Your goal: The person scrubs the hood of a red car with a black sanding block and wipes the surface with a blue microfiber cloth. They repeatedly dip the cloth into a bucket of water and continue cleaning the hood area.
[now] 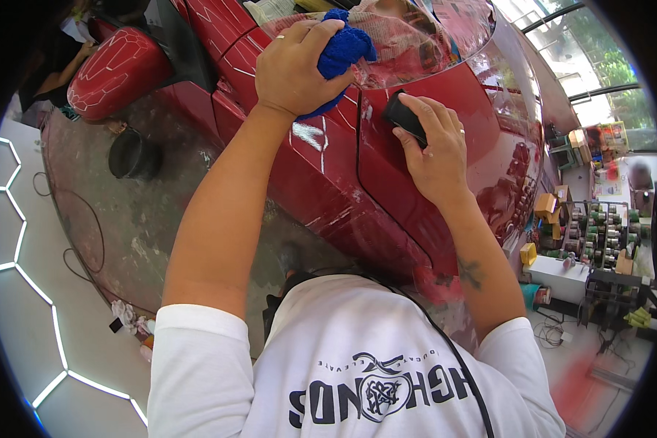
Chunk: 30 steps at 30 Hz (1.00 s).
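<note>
My left hand point(290, 71) is closed on a bunched blue cloth point(345, 50), resting against the red car body point(321, 193). Part of the cloth hangs below my wrist. In my right hand point(439, 155) is a black block point(401, 117), possibly a sanding block, gripped between thumb and fingers. It lies against the red panel to the right of a dark panel seam. The block's underside is hidden. Just beyond both hands, newspaper sheets point(409, 44) cover a section of the car.
A red side mirror point(120, 73) juts out at the upper left, with another person's arm point(69, 73) beyond it. A black bucket point(133, 155) is below the mirror. Thin cables point(98, 226) trail over the left floor. Rows of cans point(598, 233) and boxes stand at right.
</note>
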### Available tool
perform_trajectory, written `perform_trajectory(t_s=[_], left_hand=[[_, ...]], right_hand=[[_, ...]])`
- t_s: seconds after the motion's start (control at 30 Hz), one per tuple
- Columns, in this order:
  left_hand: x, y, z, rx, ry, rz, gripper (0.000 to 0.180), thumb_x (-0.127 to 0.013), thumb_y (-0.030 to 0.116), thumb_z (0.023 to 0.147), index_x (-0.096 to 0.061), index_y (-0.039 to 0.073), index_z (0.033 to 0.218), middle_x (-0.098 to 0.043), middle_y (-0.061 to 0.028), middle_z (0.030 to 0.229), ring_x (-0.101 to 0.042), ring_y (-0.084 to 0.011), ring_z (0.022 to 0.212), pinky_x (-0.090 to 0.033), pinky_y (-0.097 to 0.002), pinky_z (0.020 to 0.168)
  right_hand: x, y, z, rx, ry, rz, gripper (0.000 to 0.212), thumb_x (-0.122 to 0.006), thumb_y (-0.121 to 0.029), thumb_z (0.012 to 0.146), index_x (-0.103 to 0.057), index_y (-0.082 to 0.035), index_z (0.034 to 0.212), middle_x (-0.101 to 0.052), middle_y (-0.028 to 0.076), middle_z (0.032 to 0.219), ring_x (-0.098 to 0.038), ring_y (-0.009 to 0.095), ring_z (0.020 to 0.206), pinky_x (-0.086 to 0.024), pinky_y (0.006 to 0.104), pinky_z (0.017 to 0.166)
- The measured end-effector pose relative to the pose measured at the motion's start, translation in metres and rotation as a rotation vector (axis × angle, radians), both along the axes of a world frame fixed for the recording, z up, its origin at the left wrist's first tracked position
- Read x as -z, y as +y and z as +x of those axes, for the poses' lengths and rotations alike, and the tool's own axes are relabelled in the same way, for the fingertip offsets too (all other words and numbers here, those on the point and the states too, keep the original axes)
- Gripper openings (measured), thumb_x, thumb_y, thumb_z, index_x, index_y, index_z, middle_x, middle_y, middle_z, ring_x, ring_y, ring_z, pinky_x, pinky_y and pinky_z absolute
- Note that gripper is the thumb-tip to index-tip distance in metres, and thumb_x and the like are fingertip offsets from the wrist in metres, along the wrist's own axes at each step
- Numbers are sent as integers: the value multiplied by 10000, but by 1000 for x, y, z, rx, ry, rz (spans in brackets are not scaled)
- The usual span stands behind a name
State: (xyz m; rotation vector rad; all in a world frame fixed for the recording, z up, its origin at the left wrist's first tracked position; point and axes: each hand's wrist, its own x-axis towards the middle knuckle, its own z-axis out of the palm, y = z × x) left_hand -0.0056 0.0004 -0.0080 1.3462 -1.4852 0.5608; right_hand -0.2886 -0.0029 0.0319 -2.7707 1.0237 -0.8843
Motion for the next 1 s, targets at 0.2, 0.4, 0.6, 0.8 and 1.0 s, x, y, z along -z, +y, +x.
perform_trajectory(t_s=[0.2,0.4,0.6,0.8,1.0], left_hand=[[1,4,1,-12,-10,-4,659,-930,308,751,-738,218,1375,-789,-68,1233,-791,-325,1096,-661,-448,878],[-1,2,-2,-9,-9,6,660,-933,318,764,-733,217,1385,-790,-64,1226,-791,-324,1091,-659,-457,866],[-2,1,-6,-42,-7,37,666,-933,326,771,-725,224,1395,-787,-58,1244,-791,-319,1107,-659,-451,873],[2,1,0,-28,-27,-18,657,-933,329,763,-734,230,1381,-788,-52,1252,-798,-323,1078,-664,-447,874],[-3,5,-3,-21,-9,34,668,-935,304,754,-729,227,1385,-788,-63,1247,-793,-328,1095,-659,-449,890]], right_hand=[[28,34,-4,-103,97,-67,533,-840,-128,886,-763,-191,1410,-710,87,1374,-665,313,1237,-489,490,1056],[23,17,7,-82,64,-78,491,-825,-116,907,-790,-179,1393,-717,91,1395,-662,327,1257,-487,490,1049],[23,19,-6,-111,126,-132,454,-824,-129,908,-802,-185,1358,-720,74,1391,-666,311,1234,-483,479,1041],[29,33,-8,-109,116,-124,476,-846,-141,869,-799,-212,1336,-720,45,1329,-670,292,1188,-478,480,1022],[7,-5,17,-35,27,-152,566,-853,-156,895,-730,-186,1447,-733,94,1321,-688,315,1187,-515,497,1033]])
